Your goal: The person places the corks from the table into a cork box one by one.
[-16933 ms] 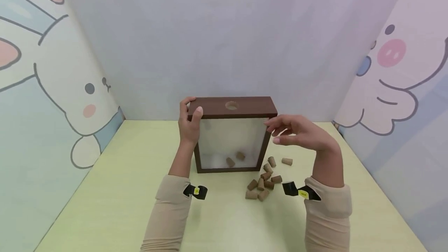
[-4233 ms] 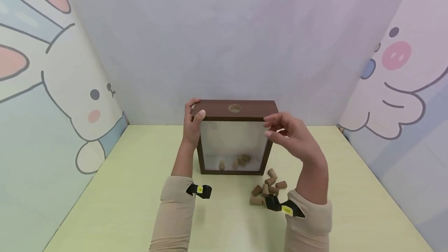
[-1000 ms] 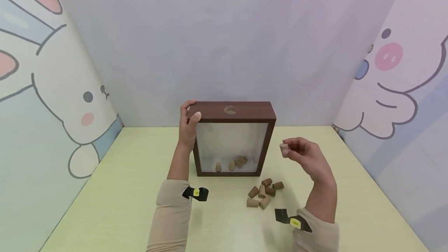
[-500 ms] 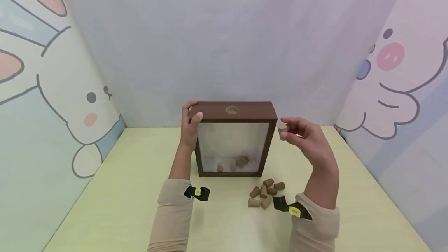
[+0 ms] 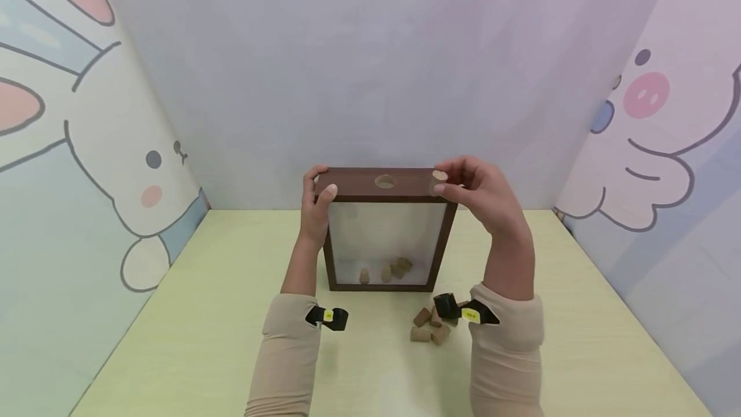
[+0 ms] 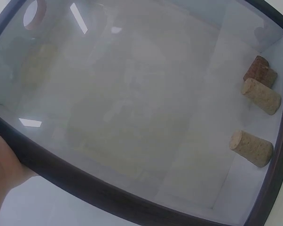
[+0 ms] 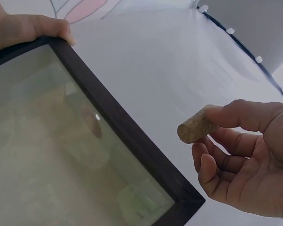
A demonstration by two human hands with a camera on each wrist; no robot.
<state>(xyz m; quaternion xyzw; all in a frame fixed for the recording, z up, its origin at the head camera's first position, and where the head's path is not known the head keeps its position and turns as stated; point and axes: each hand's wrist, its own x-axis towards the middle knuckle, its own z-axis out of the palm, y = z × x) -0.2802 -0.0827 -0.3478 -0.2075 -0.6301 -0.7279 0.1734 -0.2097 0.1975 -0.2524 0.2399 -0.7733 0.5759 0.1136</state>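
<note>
A dark brown wooden shadow box (image 5: pixel 353 180) with a clear front stands upright on the table, a round hole (image 5: pixel 385 181) in its top. My left hand (image 5: pixel 316 211) grips its upper left corner, thumb in front and fingers behind. Between thumb and fingers of my right hand (image 5: pixel 483 195) is a cork (image 7: pixel 195 128), pinched over the right end of the box top in the head view. Several corks lie inside along the bottom, among them a pale cork (image 6: pixel 252 148) in the left wrist view.
Loose corks, one of them a pale cork (image 5: pixel 420 334), lie on the pale yellow table (image 5: pixel 202 314) before the box's right corner, partly hidden by the right wrist's black strap (image 5: pixel 466 311). A grey back wall (image 5: pixel 347 82) and cartoon-printed side walls enclose the table.
Over the last second my right hand has lifted the cork from beside the box, up and leftward over its top. Compared with the oldest frame, more corks lie inside and fewer on the table.
</note>
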